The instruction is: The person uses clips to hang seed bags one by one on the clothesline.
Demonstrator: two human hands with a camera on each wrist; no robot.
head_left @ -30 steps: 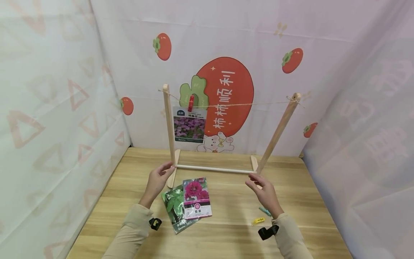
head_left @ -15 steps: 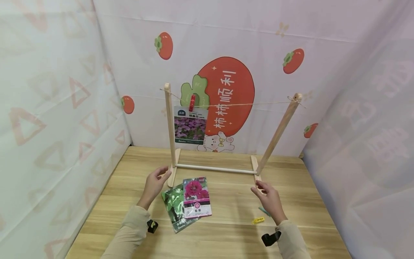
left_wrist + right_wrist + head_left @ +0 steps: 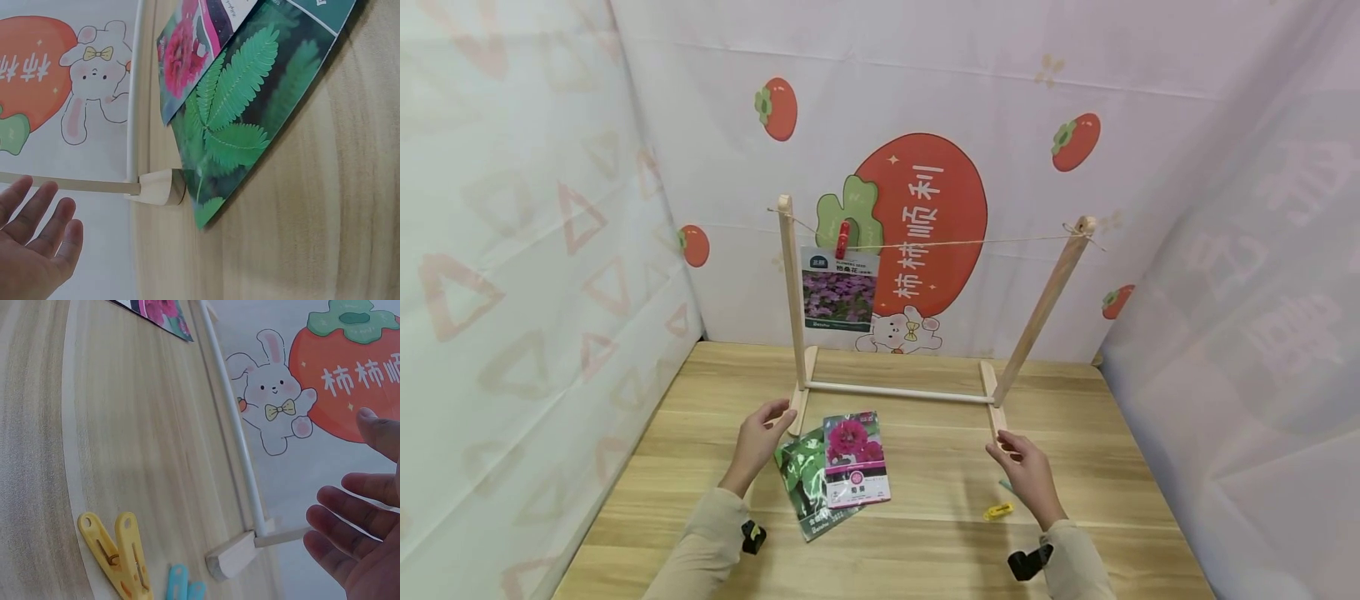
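My left hand [image 3: 758, 437] is beside the left foot of a wooden stand [image 3: 792, 292], fingers loosely bent and holding nothing. At the front of the right foot is my right hand [image 3: 1028, 471], also holding nothing; contact with the wood cannot be told. Both wrist views show the fingers spread. A string [image 3: 970, 242] joins the post tops. From it a red clothespin [image 3: 843, 239] hangs a seed packet [image 3: 838, 298] with purple flowers. On the table, a pink-flower seed packet [image 3: 857, 458] overlaps a green-leaf seed packet [image 3: 240, 106].
Near my right hand lie a yellow clothespin [image 3: 998, 511] and a blue clothespin [image 3: 178, 584], partly hidden in the head view. A white rod [image 3: 898, 391] links the stand's feet. A printed cloth [image 3: 722, 167] backs the wooden table [image 3: 925, 533].
Both hands have drawn back toward the person, from the bottoms of the posts to the front ends of the feet. Stand, packets and clothespins look to be in the same places.
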